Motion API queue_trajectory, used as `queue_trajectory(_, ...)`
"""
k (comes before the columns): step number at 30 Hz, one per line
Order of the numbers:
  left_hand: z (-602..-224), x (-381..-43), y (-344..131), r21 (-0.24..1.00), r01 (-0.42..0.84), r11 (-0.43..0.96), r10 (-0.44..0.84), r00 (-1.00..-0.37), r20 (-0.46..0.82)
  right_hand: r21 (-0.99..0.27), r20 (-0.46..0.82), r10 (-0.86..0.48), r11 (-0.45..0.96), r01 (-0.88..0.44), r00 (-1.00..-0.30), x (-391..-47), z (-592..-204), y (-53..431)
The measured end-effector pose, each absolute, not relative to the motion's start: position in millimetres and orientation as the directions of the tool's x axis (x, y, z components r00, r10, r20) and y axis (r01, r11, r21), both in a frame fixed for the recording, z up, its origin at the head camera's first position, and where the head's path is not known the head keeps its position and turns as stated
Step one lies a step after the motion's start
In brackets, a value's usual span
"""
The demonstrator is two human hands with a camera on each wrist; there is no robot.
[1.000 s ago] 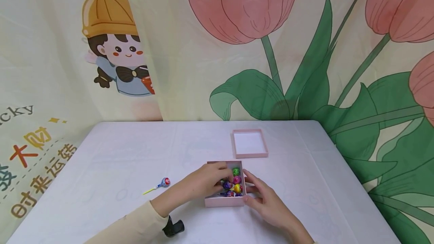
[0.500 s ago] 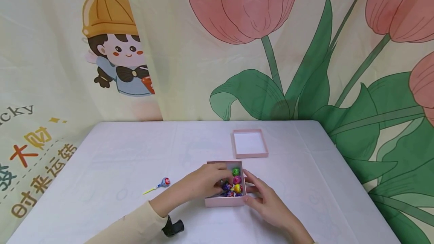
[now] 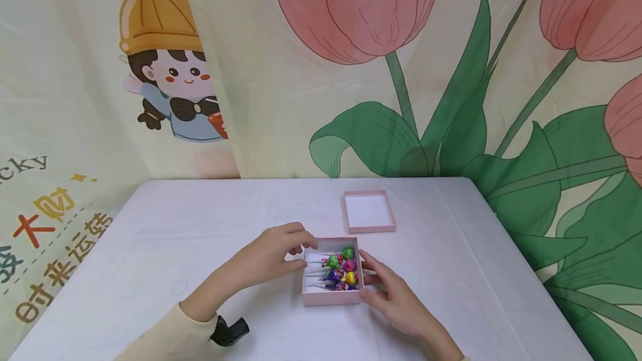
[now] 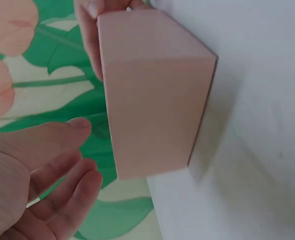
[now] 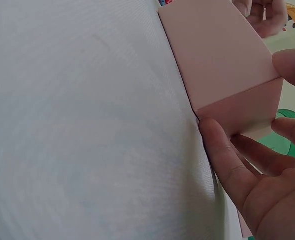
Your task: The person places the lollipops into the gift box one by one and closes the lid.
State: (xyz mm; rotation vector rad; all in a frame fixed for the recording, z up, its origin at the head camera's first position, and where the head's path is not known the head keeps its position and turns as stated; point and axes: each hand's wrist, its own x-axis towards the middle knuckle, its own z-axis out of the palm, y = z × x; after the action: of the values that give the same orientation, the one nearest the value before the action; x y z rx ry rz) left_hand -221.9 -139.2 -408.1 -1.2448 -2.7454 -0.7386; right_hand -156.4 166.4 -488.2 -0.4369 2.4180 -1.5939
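Note:
A pink open box stands on the white table, with several wrapped lollipops lying inside it. Their coloured heads are toward the right and their white sticks point left. My left hand hovers at the box's left rim, its fingers loosely bent, thumb apart, nothing in them. In the left wrist view the same hand is beside the pink box wall. My right hand rests its spread fingertips against the box's right side; in the right wrist view the fingers touch that side wall.
A shallow pink lid, inner side up, lies behind the box toward the right. A black strap piece is at my left wrist. Behind the table hangs a cloth printed with tulips and a cartoon figure.
My left hand has come out of the box and moved left, uncovering the sticks and a green lollipop. Its forearm now covers where a blue lollipop lay on the table. My right hand stays put.

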Motion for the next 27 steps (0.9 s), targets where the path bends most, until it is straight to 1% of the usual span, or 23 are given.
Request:
queue_trajectory(6,-409.9,-221.9,-173.3,0.389,0.648,0.655,0.615,-0.756,0.223,-0.921,-0.012,-0.363,0.367,-0.131,-0.932,-156.4,-488.1,166.8)
queue_trajectory(9,-414.5,-219.7,-190.4,0.397,0.615,0.681,0.579,-0.785,0.221,-0.920,-0.012,-0.361,0.368,-0.131,-0.933,-156.8,-487.9,166.7)
queue_trajectory(15,-429.9,-214.8,-222.8,0.436,0.574,0.693,0.534,-0.815,0.224,-0.922,-0.012,-0.365,0.365,-0.131,-0.931,-157.1,-488.0,166.5)
queue_trajectory(21,-442.3,-209.3,-246.6,0.463,0.500,0.732,0.467,-0.863,0.193,-0.921,-0.005,-0.378,0.363,-0.143,-0.926,-156.5,-488.9,167.0)
queue_trajectory(27,-449.3,-207.4,-261.2,0.460,0.485,0.744,0.460,-0.871,0.173,-0.918,-0.007,-0.374,0.370,-0.142,-0.928,-155.9,-488.7,167.1)
